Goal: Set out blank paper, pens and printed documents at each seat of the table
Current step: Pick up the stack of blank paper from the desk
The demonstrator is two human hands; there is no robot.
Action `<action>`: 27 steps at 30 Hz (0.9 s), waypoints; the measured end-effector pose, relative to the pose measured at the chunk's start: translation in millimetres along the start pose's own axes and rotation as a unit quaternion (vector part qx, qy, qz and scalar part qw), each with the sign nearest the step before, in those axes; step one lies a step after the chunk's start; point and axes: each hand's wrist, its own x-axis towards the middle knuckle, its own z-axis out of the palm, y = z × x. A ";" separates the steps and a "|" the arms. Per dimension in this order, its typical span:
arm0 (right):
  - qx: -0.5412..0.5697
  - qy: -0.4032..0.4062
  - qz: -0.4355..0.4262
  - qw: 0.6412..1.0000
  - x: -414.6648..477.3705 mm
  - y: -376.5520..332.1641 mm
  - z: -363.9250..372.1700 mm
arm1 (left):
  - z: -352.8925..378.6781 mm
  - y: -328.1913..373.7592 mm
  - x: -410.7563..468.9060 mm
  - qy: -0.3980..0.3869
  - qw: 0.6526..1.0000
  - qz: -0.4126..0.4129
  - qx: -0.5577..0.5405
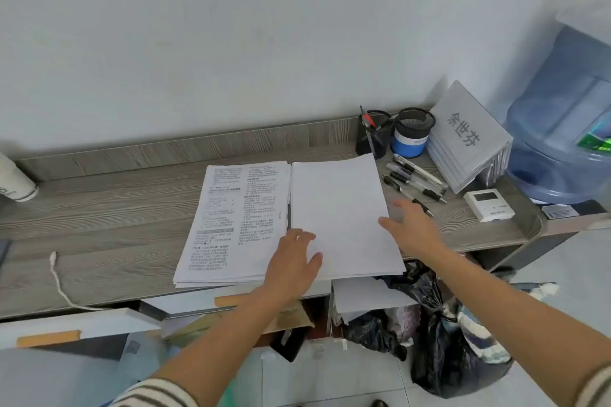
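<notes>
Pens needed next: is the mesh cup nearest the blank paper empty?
Not empty: pens, one partly red, stick out of the mesh cup.

I see soft, even daylight, bright on the wall (pixel 231 26) and washing the blank paper (pixel 340 208) almost featureless. Shadows are faint; the only real dark sits under the desk's (pixel 99 208) front edge. The right hand (pixel 410 225) smears at its fingertips. The wide lens bows the desk's back edge, and the water bottle (pixel 562 125) at the right looks soft.
</notes>
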 end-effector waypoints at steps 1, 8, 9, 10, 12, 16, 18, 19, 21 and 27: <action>0.028 -0.006 0.023 0.999 6.6 -0.7 1.8 | 2.3 0.0 4.5 -0.026 0.999 -0.006 0.035; 0.297 -0.060 0.184 0.935 29.4 -24.7 0.5 | 14.0 -3.7 11.3 -0.100 0.975 0.000 0.197; 0.320 -0.074 0.197 0.924 34.8 -25.4 1.4 | 14.2 -5.4 11.7 -0.100 0.975 0.003 0.198; 0.334 -0.095 0.205 0.915 38.9 -26.7 2.4 | 14.1 -7.0 11.6 -0.100 0.975 0.006 0.199; 0.322 -0.143 0.219 0.910 42.0 -31.5 6.5 | 14.4 -7.0 10.5 -0.103 0.975 0.008 0.196; 0.212 -0.135 0.169 0.953 45.4 -48.3 5.4 | 10.1 -8.3 10.2 -0.109 0.981 0.001 0.163; 0.202 -0.121 0.104 0.966 42.3 -57.7 -3.7 | 2.4 -7.1 12.3 -0.081 0.994 -0.001 0.067; 0.209 -0.113 0.071 0.969 39.0 -59.6 -9.8 | -2.2 -5.4 14.3 -0.048 0.999 -0.009 -0.002; 0.240 -0.087 0.000 0.967 29.4 -64.4 -25.6 | -19.8 -1.3 22.0 0.058 0.989 -0.037 -0.128; 0.411 -0.061 -0.118 0.902 13.3 -66.0 -63.6 | -90.7 12.6 65.7 0.127 0.912 -0.048 -0.388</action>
